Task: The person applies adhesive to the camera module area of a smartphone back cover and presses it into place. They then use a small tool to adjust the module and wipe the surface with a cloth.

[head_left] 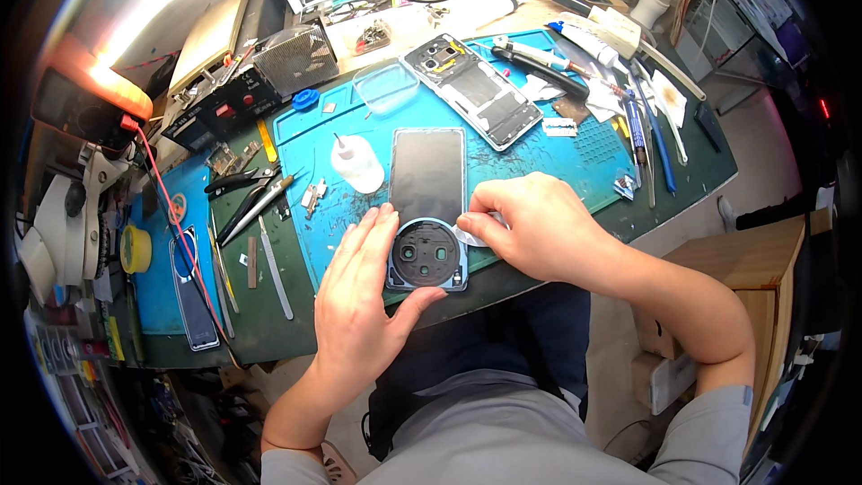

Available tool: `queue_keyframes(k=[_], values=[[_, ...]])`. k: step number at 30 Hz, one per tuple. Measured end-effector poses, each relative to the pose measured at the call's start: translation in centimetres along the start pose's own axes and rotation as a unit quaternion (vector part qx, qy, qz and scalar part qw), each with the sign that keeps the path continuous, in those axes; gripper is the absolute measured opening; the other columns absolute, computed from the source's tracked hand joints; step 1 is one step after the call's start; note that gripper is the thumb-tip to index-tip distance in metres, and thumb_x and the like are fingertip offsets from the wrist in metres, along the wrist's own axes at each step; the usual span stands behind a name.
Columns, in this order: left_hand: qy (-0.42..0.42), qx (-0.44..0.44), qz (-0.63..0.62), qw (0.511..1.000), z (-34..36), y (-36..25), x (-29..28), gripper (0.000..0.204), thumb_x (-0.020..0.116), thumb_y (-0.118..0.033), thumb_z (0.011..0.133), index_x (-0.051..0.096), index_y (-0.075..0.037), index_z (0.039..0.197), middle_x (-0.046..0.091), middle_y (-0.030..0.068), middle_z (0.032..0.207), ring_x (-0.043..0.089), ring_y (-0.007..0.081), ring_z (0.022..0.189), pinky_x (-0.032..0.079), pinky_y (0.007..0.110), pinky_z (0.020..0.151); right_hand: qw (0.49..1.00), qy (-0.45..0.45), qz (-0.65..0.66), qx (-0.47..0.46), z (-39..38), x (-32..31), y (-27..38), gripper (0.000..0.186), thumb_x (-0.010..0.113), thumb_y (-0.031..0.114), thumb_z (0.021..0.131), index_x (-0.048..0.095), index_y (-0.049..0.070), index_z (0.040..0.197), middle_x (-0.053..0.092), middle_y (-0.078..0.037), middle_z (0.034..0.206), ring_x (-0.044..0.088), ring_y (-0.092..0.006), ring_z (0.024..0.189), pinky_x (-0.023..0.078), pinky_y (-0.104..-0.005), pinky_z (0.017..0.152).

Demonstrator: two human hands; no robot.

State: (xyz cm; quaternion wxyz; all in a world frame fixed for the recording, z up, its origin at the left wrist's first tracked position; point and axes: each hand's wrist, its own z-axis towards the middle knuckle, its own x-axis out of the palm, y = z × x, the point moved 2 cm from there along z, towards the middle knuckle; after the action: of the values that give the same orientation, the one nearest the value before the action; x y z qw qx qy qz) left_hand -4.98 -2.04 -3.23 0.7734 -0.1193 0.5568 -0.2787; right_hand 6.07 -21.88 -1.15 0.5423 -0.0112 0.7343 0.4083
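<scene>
A phone (428,162) lies on the blue mat in front of me. Its dark panel is at the far end, and a round black camera housing (425,253) with a pale blue rim is at the near end. My left hand (359,287) rests along the phone's left edge, fingers stretched out and thumb spread near its bottom edge. Between the thumb and fingers of my right hand (543,229) is a thin, pale, flat piece (466,237). Its tip meets the right edge beside the camera housing. The exact kind of that piece is partly hidden by my fingers.
On the blue mat (588,166) stand a white dispenser bottle (357,166) and a clear tray (386,88). An opened phone (476,90) lies beyond. Pliers (241,181) and tweezers (275,269) lie left; several screwdrivers (639,130) lie right. A red cable (171,202) hangs at left.
</scene>
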Motion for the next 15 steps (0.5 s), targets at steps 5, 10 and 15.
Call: queue_keyframes(k=[5, 10, 15], values=[[-0.003, -0.003, 0.001, 1.000, 0.02, -0.07, 0.07, 0.085, 0.092, -0.026, 0.073, 0.055, 0.006, 0.142, 0.063, 0.0228, 0.141, 0.058, 0.0404, 0.135, 0.046, 0.051, 0.114, 1.000, 0.007, 0.006, -0.015, -0.06, -0.13, -0.11, 0.024, 0.071, 0.028, 0.096, 0.074, 0.006, 0.090, 0.072, -0.016, 0.079, 0.071, -0.0373, 0.079, 0.053, -0.0474, 0.070], [-0.005, -0.003, 0.008, 1.000, 0.02, -0.24, 0.05, 0.085, 0.092, -0.026, 0.073, 0.055, 0.007, 0.142, 0.063, 0.0229, 0.141, 0.059, 0.0405, 0.134, 0.047, 0.051, 0.113, 0.999, 0.003, 0.005, -0.040, -0.11, -0.06, -0.25, 0.023, 0.073, 0.027, 0.096, 0.074, 0.005, 0.089, 0.071, -0.016, 0.077, 0.070, -0.0365, 0.074, 0.052, -0.0454, 0.066], [-0.004, -0.003, 0.006, 1.000, 0.07, -0.29, 0.01, 0.086, 0.092, -0.025, 0.072, 0.054, 0.007, 0.143, 0.063, 0.0232, 0.141, 0.059, 0.0407, 0.134, 0.047, 0.051, 0.113, 0.997, 0.005, 0.010, -0.070, -0.05, -0.24, -0.41, 0.022, 0.073, 0.026, 0.096, 0.073, 0.006, 0.089, 0.070, -0.016, 0.073, 0.069, -0.0359, 0.069, 0.051, -0.0444, 0.063]])
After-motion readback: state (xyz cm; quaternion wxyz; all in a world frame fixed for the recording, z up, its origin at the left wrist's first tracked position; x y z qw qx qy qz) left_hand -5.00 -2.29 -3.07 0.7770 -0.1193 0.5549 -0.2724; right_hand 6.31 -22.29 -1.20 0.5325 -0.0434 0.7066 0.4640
